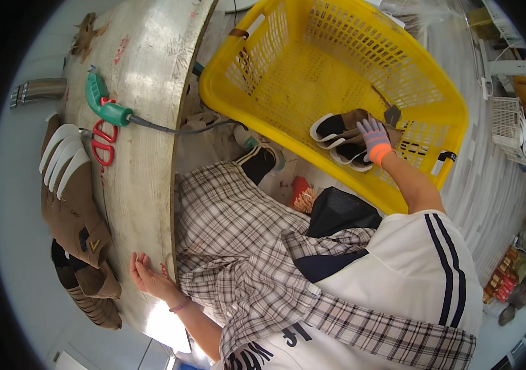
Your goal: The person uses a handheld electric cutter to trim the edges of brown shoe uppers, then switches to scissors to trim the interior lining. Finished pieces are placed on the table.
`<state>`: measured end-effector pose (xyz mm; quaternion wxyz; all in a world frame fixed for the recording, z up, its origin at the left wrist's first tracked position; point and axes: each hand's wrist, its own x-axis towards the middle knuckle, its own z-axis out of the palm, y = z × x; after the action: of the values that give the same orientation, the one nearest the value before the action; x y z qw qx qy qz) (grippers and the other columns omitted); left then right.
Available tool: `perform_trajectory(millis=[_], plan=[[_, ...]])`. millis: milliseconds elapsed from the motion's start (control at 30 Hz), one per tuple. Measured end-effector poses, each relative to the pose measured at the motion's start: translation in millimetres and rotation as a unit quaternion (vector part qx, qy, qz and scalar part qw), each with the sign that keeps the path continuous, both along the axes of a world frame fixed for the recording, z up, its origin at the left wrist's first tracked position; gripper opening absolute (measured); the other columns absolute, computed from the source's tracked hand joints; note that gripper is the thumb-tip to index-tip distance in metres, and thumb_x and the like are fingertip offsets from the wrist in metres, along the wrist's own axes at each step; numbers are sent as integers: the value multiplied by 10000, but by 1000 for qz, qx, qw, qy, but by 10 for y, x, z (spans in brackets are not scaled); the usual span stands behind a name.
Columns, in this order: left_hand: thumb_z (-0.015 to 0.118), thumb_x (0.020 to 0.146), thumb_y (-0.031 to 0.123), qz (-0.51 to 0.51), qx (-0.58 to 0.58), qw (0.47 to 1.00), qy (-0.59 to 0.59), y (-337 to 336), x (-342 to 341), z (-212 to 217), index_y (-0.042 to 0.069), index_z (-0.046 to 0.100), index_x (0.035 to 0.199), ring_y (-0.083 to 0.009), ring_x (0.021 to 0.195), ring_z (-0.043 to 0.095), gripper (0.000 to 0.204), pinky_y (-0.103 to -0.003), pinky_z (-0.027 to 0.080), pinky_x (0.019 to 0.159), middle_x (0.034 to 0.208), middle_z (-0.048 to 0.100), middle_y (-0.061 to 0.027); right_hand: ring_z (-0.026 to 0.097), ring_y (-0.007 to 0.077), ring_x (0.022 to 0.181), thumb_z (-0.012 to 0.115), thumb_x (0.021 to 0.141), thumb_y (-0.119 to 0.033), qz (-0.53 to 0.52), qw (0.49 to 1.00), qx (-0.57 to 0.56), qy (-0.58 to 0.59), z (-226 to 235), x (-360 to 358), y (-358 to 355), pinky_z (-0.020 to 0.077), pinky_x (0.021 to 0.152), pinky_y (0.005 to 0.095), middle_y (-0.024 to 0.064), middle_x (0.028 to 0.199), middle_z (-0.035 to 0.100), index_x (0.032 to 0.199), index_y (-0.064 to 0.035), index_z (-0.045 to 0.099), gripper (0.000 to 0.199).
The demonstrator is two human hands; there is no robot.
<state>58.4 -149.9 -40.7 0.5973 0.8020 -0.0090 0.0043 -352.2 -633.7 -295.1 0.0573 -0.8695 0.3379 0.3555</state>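
Observation:
My right hand (374, 139), in a grey glove with an orange cuff, reaches into the yellow basket (330, 166). Its fingers are stretched and spread over brown shoe uppers (354, 120) with white edges and black linings; they touch them from above without visibly wrapping round them. Bare and empty, my left hand (152, 280) rests at the edge of the table (142, 203), fingers loosely extended. Farther left on that table lies a stack of brown shoe uppers (75, 203) with white edges. Beyond it are red-handled scissors (104, 143) and a green corded hand tool (106, 108).
The tool's black cord (170, 130) crosses the table edge toward the basket. A brown scrap (87, 36) and a metal cylinder (41, 92) sit at the table's far side. A black bag-like item (343, 213) lies beside my lap. White crates (509, 129) stand far right.

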Motion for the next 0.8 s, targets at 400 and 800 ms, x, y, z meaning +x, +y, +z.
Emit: perform_trajectory(millis=[400,800], plan=[[521,1003,202,60,87,994,1,-97,-11,-2,86,633,1197,-86,974,571,253,-201,440,662,1076,646,-4,547,318,1177,615,901,-115,170,975,40,134,-579,-26,-130,303,1137,462,140,1213,612,1513,-111,307,685],[552,990,182,27,99,994,-40,147,133,-138,88,649,1172,-65,939,574,227,-180,454,675,1053,651,7,657,294,962,565,878,-115,178,979,36,94,-821,-614,-284,391,1022,389,104,953,721,925,-103,728,170]])
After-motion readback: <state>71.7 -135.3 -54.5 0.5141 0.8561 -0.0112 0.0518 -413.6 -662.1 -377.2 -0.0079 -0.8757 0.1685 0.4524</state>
